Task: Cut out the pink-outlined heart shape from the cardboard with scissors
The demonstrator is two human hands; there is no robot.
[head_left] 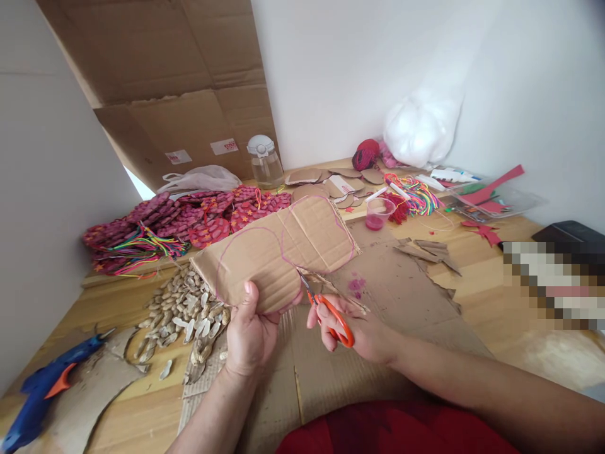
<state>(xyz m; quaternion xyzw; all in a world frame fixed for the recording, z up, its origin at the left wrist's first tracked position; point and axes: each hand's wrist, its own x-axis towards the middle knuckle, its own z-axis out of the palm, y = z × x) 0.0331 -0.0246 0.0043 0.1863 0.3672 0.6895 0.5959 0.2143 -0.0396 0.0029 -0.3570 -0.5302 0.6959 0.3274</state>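
My left hand (253,337) grips a piece of brown cardboard (265,258) by its lower edge, thumb on top and fingers underneath. Two rounded outlines in purple are drawn on the cardboard, side by side. In my right hand (350,325) is a pair of scissors (335,318) with orange handles, fingers through the loops. The blade tips meet the cardboard's lower edge between the two outlines. A partly cut strip hangs along that edge towards the right. Beneath both hands lies a large cardboard sheet (401,302) with a purple stain.
Peanut shells (184,309) are heaped at left, near a blue glue gun (51,384). Behind stand stacked pink decorated pieces (155,221), a water bottle (265,164) and cardboard cutouts (309,176). A plastic cup (378,214), colourful cords (418,195) and a clear tray (520,202) sit right.
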